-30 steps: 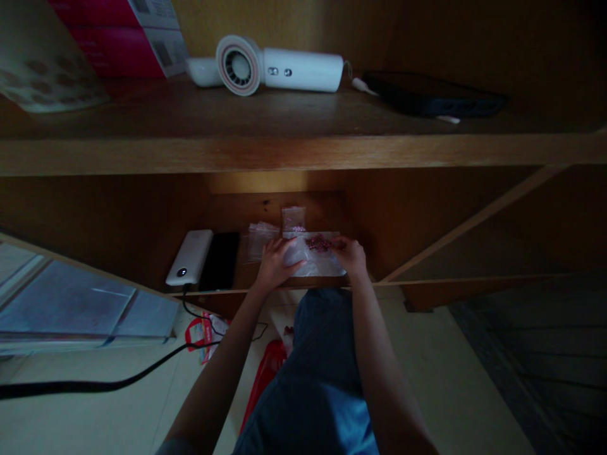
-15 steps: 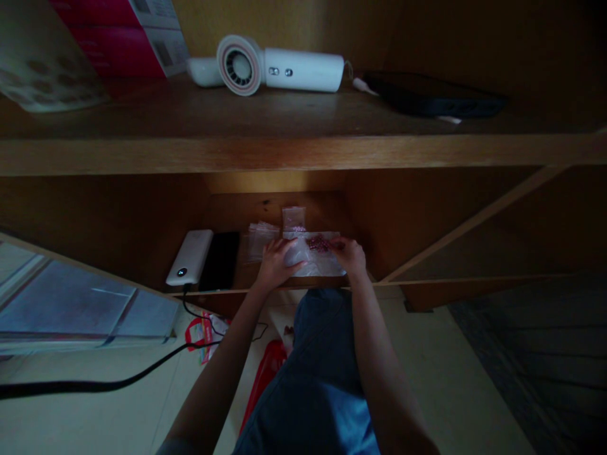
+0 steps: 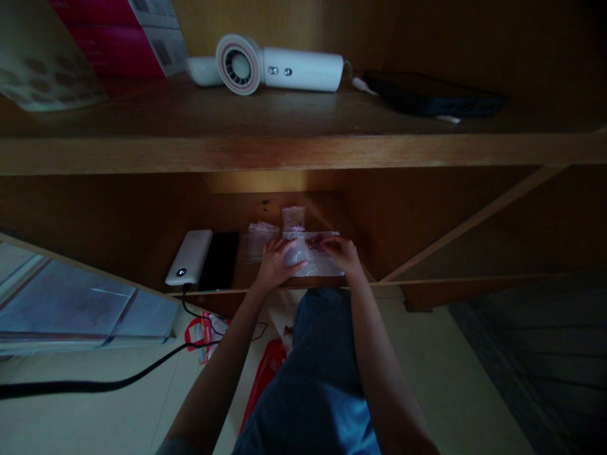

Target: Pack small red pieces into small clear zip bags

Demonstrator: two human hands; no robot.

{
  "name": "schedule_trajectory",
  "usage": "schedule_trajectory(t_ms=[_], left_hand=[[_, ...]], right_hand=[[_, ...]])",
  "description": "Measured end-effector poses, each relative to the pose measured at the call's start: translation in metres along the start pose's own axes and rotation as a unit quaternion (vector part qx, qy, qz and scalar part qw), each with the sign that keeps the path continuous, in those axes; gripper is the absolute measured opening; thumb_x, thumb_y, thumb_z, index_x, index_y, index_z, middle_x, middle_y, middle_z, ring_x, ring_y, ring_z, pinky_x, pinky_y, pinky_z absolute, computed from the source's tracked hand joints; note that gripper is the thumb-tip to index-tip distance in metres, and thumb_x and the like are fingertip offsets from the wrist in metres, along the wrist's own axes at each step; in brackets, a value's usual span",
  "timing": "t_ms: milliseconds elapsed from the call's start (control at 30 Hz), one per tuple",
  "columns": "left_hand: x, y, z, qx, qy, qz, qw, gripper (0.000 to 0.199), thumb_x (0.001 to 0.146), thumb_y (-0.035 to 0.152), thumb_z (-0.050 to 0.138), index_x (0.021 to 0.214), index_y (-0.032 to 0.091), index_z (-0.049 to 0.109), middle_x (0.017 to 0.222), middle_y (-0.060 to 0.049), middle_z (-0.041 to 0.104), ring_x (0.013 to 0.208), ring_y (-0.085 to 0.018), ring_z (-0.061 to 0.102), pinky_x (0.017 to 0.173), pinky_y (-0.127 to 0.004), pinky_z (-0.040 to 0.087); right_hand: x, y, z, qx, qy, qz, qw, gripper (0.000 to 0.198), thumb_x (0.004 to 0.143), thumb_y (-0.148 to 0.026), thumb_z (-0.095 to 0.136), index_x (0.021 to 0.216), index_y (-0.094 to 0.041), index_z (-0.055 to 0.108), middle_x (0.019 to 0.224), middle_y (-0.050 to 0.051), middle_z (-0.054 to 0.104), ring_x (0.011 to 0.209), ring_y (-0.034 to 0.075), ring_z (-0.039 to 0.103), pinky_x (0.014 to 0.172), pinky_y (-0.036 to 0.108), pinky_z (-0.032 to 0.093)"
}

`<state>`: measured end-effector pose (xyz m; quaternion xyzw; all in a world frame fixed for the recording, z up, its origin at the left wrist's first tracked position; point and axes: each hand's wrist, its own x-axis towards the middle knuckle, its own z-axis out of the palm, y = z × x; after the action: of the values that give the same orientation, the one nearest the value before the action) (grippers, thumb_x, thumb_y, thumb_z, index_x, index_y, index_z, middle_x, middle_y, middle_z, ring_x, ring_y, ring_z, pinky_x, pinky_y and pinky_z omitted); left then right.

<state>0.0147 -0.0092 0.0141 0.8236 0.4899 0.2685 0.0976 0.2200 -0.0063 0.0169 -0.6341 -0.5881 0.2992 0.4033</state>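
Observation:
On the lower wooden shelf (image 3: pixel 265 208) lies a clear plastic bag (image 3: pixel 308 260) with a cluster of small pink-red beads (image 3: pixel 315 243) on it. My left hand (image 3: pixel 274 262) rests flat on the bag's left part, fingers spread. My right hand (image 3: pixel 342 256) has its fingertips on the beads at the bag's upper right; whether it pinches any is too dim to tell. A smaller clear bag (image 3: pixel 293 219) with a few pink beads stands just behind, and a loose pile of empty clear bags (image 3: pixel 260 239) lies to the left of it.
A white power bank (image 3: pixel 190 257) and a black phone (image 3: pixel 219 260) lie left of the bags, with a black cable (image 3: pixel 114 379) trailing to the floor. The upper shelf (image 3: pixel 303 148) carries a white handheld fan (image 3: pixel 270 66), a dark flat device (image 3: pixel 434 95) and a pink box (image 3: pixel 118 35).
My right hand has shifted slightly left onto the bead cluster, covering more of it. My left hand and the bags have stayed put.

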Motion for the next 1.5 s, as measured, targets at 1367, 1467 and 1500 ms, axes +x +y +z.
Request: schedule_trajectory(t_ms=[1367,1467,1500], left_hand=[[-0.001,0.002,-0.001,0.001,-0.011,-0.012,1.000,0.053,0.073,0.052,0.060,0.119,0.025,0.051,0.110,-0.005,0.059,0.107,-0.025,0.048,0.093,-0.041,0.034],[-0.001,0.002,-0.002,0.002,-0.012,-0.011,1.000,0.054,0.073,0.053,0.059,0.119,0.025,0.050,0.110,-0.004,0.059,0.106,-0.024,0.049,0.093,-0.041,0.035],[-0.001,0.002,-0.002,0.003,-0.012,-0.011,1.000,0.054,0.073,0.053,0.060,0.119,0.025,0.050,0.109,-0.004,0.059,0.106,-0.024,0.049,0.093,-0.041,0.035]], right_hand=[[-0.008,-0.008,-0.005,-0.199,-0.021,0.054,0.978,0.014,0.068,-0.033,0.064,0.080,-0.027,0.068,0.081,-0.001,0.069,0.075,0.017,0.063,0.066,0.024,0.044],[-0.008,-0.007,-0.006,-0.216,-0.019,0.060,0.974,0.015,0.068,-0.034,0.065,0.080,-0.027,0.068,0.081,0.000,0.069,0.076,0.017,0.063,0.065,0.025,0.043],[-0.008,-0.007,-0.006,-0.221,-0.019,0.061,0.973,0.015,0.068,-0.034,0.064,0.081,-0.027,0.068,0.082,0.000,0.069,0.077,0.017,0.063,0.066,0.025,0.043]])
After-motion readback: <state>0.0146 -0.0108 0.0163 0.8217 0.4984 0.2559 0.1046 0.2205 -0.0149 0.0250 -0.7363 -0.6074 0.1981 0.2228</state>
